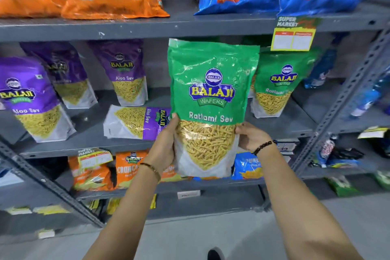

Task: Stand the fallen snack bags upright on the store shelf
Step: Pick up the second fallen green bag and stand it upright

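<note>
Hands, our left hand [166,143] and right hand [250,140], clasp the glossy green plastic sev pouch [213,99] by its lower edges, upright, seemingly ready for shelving beside the matching pouch [278,84].

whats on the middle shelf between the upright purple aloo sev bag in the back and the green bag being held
In the head view, one purple Aloo Sev bag lies flat on its side there, between the upright purple bag and the held green Ratlami Sev bag.

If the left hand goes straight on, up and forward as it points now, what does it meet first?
Apart from the green Ratlami Sev bag it holds, probably the fallen purple Aloo Sev bag lying just beyond the left hand; depth is uncertain.
</note>
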`<state>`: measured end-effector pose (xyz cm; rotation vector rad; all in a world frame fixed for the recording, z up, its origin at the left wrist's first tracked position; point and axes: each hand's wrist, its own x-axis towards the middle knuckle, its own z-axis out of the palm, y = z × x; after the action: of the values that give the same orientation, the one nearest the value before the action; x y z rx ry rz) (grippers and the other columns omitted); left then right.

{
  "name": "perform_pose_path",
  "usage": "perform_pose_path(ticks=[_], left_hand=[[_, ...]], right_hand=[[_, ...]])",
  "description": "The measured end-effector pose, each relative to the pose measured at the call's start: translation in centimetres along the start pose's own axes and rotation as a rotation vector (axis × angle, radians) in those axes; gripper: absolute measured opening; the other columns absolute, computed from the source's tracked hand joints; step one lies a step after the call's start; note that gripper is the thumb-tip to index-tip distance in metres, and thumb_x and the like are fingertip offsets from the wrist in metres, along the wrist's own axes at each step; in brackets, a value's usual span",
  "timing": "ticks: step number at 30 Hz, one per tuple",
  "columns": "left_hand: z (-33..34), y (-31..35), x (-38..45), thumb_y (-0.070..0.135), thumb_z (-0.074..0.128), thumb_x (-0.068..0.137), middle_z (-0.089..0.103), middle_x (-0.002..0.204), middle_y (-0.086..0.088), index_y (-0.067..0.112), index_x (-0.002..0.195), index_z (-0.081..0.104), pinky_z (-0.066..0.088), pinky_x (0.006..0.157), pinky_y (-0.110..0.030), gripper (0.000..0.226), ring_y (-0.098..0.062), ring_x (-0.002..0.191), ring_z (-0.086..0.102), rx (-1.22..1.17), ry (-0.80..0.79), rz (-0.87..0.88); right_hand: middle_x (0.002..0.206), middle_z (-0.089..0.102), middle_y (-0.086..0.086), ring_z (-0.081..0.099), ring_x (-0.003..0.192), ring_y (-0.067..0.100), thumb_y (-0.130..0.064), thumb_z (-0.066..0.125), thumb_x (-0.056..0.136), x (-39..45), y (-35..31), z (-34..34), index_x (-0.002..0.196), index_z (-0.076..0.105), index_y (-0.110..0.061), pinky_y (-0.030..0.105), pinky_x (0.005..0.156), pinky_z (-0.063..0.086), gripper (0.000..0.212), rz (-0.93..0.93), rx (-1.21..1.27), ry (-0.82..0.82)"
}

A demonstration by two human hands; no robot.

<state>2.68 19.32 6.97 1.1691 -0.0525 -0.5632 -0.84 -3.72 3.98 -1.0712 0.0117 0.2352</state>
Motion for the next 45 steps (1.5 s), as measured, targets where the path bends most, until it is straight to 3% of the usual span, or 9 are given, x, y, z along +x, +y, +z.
perform_pose_path(ticks=[8, 14, 19, 22, 29, 34, 39, 42, 45], left_hand=[[0.8, -0.4, 2.0, 0.044, 0.036, 0.095, 0.077, 0.082, 0.003, 0.021, 0.091, 0.067, 0.051, 0.076, -0.032, 0.038, -0.010, 0.075, 0.073, 0.004, -0.067, 0.029], [0.5, -1.3, 7.4, 0.044, 0.035, 0.095, 0.072, 0.101, -0.005, 0.020, 0.098, 0.065, 0.047, 0.094, -0.040, 0.039, -0.021, 0.098, 0.066, 0.042, 0.002, 0.000], [0.3, -0.4, 13.9, 0.049, 0.045, 0.090, 0.065, 0.123, -0.003, 0.016, 0.117, 0.061, 0.036, 0.110, -0.039, 0.045, -0.017, 0.119, 0.056, 0.167, 0.034, 0.070], [-2.0, -1.6, 20.9, 0.051, 0.056, 0.083, 0.050, 0.142, -0.005, 0.014, 0.132, 0.048, 0.026, 0.116, -0.043, 0.062, -0.019, 0.132, 0.045, 0.257, 0.044, 0.093], [-1.0, 0.1, 23.6, 0.012, 0.037, 0.098, 0.064, 0.081, 0.003, 0.020, 0.088, 0.059, 0.040, 0.056, -0.014, 0.025, 0.003, 0.057, 0.061, 0.242, 0.087, 0.108], [-0.9, -0.1, 24.4, 0.010, 0.040, 0.097, 0.072, 0.068, 0.016, 0.014, 0.100, 0.061, 0.046, 0.051, -0.008, 0.022, 0.005, 0.055, 0.061, 0.271, 0.123, 0.132], [-1.4, 1.0, 23.9, -0.002, 0.048, 0.091, 0.061, 0.118, -0.010, -0.005, 0.123, 0.053, 0.048, 0.089, -0.023, 0.033, -0.018, 0.097, 0.056, 0.491, 0.084, 0.177], [-4.0, 2.6, 23.4, 0.003, 0.058, 0.087, 0.059, 0.127, -0.022, -0.004, 0.121, 0.056, 0.047, 0.082, -0.012, 0.035, -0.022, 0.105, 0.058, 0.775, 0.114, 0.180], [-8.3, 5.1, 22.8, 0.022, 0.050, 0.094, 0.054, 0.135, -0.019, 0.000, 0.126, 0.054, 0.038, 0.103, -0.030, 0.039, -0.030, 0.125, 0.051, 1.235, 0.126, 0.168]], right_hand=[[0.066, 0.076, 0.000, 0.072, 0.062, 0.011, -0.029, 0.096, 0.012, -0.5, -1.6, -0.5, 0.066, 0.078, -0.022, 0.028, 0.057, 0.059, 0.057, -0.048, 0.009, -0.016], [0.092, 0.076, 0.000, 0.072, 0.084, 0.014, -0.025, 0.081, 0.060, 3.9, -1.2, -3.9, 0.102, 0.067, -0.015, 0.030, 0.077, 0.059, 0.045, -0.060, 0.107, 0.109], [0.075, 0.073, -0.005, 0.067, 0.069, 0.007, -0.014, 0.056, 0.087, 8.7, -2.6, -5.9, 0.092, 0.058, -0.012, 0.021, 0.068, 0.054, 0.007, -0.153, 0.057, 0.354], [0.065, 0.072, -0.011, 0.065, 0.066, 0.006, -0.009, 0.043, 0.095, 11.4, -3.4, -7.2, 0.086, 0.058, -0.016, 0.018, 0.058, 0.050, 0.018, -0.170, -0.013, 0.472], [0.096, 0.058, -0.001, 0.054, 0.089, 0.011, -0.001, 0.040, 0.095, 15.5, -4.3, -8.0, 0.126, 0.043, -0.008, 0.024, 0.083, 0.042, 0.032, -0.198, -0.010, 0.607], [0.105, 0.059, 0.007, 0.056, 0.098, 0.020, -0.002, 0.040, 0.095, 15.9, -3.9, -8.3, 0.123, 0.050, -0.002, 0.029, 0.087, 0.043, 0.029, -0.206, 0.023, 0.645], [0.128, 0.056, 0.010, 0.049, 0.124, 0.025, -0.011, 0.049, 0.094, 15.6, -3.1, -7.7, 0.126, 0.051, -0.007, 0.038, 0.102, 0.036, 0.033, -0.135, 0.011, 0.776], [0.134, 0.053, 0.012, 0.049, 0.125, 0.023, -0.021, 0.053, 0.092, 15.7, -1.9, -6.9, 0.119, 0.057, -0.011, 0.037, 0.100, 0.038, 0.029, -0.070, 0.033, 0.908], [0.139, 0.049, 0.013, 0.049, 0.123, 0.026, -0.031, 0.055, 0.090, 15.4, -0.4, -4.9, 0.128, 0.050, -0.006, 0.039, 0.100, 0.041, 0.045, -0.024, 0.067, 1.024]])
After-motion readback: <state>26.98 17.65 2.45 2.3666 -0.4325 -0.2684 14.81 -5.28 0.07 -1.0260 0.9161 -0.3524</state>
